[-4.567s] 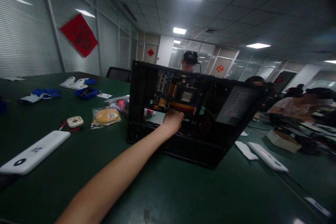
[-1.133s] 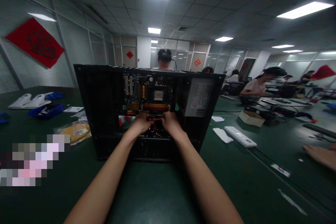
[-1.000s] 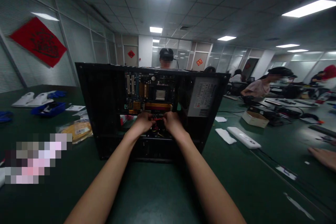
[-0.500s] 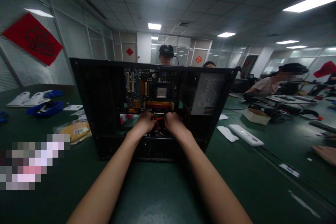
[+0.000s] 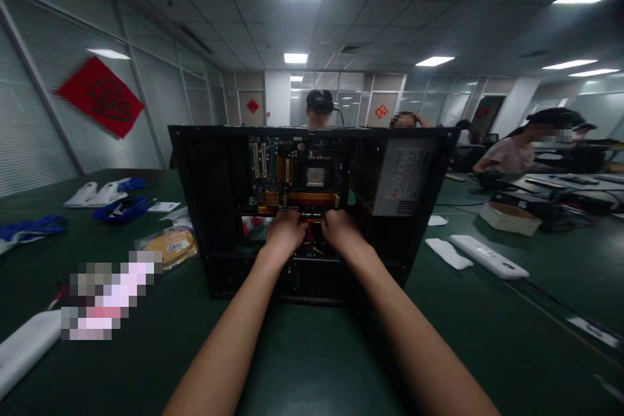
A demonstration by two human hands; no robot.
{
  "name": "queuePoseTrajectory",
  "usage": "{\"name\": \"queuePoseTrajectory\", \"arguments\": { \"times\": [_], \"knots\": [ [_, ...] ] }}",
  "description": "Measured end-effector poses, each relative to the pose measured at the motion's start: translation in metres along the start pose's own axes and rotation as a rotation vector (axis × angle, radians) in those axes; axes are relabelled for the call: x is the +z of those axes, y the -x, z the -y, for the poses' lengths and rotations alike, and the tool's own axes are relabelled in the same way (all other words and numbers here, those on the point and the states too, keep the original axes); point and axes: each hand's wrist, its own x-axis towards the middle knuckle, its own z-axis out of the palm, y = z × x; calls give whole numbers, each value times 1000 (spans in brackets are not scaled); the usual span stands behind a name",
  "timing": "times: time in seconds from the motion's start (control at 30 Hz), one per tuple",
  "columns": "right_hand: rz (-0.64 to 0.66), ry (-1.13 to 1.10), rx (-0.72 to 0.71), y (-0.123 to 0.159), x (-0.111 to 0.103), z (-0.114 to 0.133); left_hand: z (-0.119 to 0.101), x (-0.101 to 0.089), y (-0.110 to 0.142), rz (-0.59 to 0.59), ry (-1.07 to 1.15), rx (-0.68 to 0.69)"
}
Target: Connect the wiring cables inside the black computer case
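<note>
An open black computer case stands on the green table with its motherboard and a grey power supply facing me. Both my hands reach inside, just below the motherboard. My left hand and my right hand are curled close together around a bundle of red and yellow cables. The fingertips are hidden inside the case.
A bagged yellow item lies left of the case, blue and white gloves farther back. White flat devices lie to the right, another white device at the near left. Several people sit behind and to the right.
Earlier only my left hand was in the case; now both are inside. Over the last second the hands stay together at the cables while my view shifts slightly left.
</note>
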Motion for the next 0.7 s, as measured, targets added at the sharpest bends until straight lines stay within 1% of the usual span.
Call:
{"name": "queuePoseTrajectory", "arguments": {
  "times": [0.13,0.27,0.4,0.47,0.57,0.63,0.7],
  "knots": [
    [-9,42,-3,5,-3,1,-5,-1,5,-29,-41,101],
    [-5,66,-35,7,-4,2,-9,-1,6,-17,-57,126],
    [36,44,-46,9,-1,0,-10,-4,10,-4,-27,208],
    [82,25,-60,11,0,-2,-12,-7,13,17,-14,243],
    [154,-7,-116,13,-1,-3,-15,-11,15,31,-38,234],
    [162,-20,-130,14,-2,-2,-16,-13,16,33,-94,171],
    [174,-20,-134,14,-3,-1,-18,-13,16,60,-156,133]
  ]
}}
